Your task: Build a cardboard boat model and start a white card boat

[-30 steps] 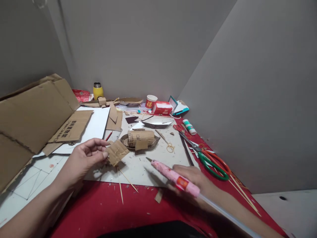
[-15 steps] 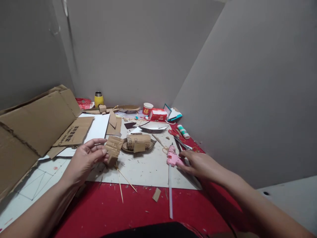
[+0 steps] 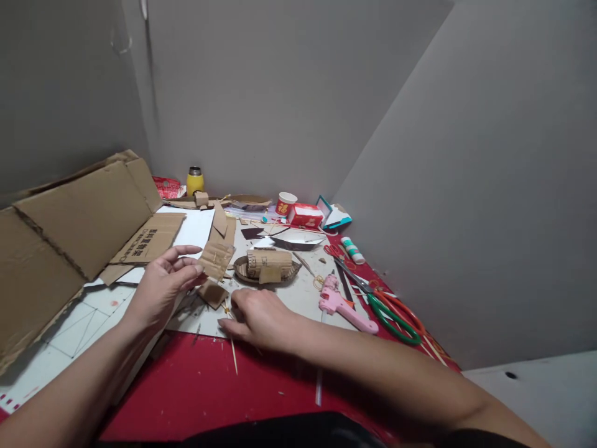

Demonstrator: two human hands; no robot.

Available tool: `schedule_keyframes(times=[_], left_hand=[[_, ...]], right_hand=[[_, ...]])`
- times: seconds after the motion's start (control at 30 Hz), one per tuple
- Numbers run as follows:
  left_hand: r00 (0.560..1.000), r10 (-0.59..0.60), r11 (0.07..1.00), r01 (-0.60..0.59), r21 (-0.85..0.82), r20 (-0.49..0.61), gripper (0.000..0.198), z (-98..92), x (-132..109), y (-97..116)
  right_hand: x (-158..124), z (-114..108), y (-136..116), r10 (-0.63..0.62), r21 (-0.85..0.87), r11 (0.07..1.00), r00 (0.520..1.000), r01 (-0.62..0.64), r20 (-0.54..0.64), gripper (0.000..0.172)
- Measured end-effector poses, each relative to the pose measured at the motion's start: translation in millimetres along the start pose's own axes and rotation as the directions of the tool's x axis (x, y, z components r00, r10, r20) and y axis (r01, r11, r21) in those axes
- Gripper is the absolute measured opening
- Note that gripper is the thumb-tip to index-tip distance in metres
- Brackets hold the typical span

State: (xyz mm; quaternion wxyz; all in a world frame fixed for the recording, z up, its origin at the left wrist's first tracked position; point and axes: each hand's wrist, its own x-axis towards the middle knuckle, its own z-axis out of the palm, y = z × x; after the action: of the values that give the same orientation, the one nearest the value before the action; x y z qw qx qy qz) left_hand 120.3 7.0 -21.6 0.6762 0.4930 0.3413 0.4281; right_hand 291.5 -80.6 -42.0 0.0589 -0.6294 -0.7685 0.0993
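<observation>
My left hand (image 3: 163, 286) pinches a small square of corrugated cardboard (image 3: 216, 260) and holds it upright just above the table. A second small cardboard scrap (image 3: 212, 294) lies right below it. My right hand (image 3: 259, 317) reaches across to the left and rests with curled fingers on the white board, fingertips at thin wooden skewers (image 3: 232, 348). Whether it grips one is unclear. A pink glue gun (image 3: 342, 303) lies on the table to the right of that hand, untouched. Behind the hands sits a small cardboard boat model (image 3: 268, 267).
Large cardboard sheets (image 3: 79, 230) lean at the left. Green and orange scissors (image 3: 392, 308) lie at the right on the red table cover (image 3: 196, 392). At the back stand a yellow flask (image 3: 194, 180), a paper cup (image 3: 285, 203), a red box (image 3: 305, 215) and a glue stick (image 3: 352, 249).
My right hand set the pink glue gun down at the right, let go of it and crossed left to the skewers. My left hand kept hold of the cardboard square.
</observation>
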Motion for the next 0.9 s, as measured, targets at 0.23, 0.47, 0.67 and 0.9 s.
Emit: schedule_keyframes(times=[0.23,0.47,0.67,0.9], left_hand=[[1.000,-0.003,1.000,0.004,-0.027,0.014,0.039,2.2,-4,2],[1.000,-0.008,1.000,0.008,0.006,0.011,0.039,3.9,-6,4],[0.996,-0.030,0.996,0.023,0.088,0.080,0.034,4.0,-6,5],[0.970,-0.149,0.972,0.108,0.206,0.192,0.041,4.1,-5,-2]], right_hand=[[14,16,11,0.080,0.134,0.987,0.995,-0.087,0.060,0.012],[-6,1,26,0.113,0.357,0.926,0.993,-0.122,0.045,0.005],[-31,-30,55,0.151,0.858,0.473,0.978,-0.201,0.146,0.014],[-34,-55,53,0.085,0.988,0.146,0.996,-0.046,0.034,0.024]])
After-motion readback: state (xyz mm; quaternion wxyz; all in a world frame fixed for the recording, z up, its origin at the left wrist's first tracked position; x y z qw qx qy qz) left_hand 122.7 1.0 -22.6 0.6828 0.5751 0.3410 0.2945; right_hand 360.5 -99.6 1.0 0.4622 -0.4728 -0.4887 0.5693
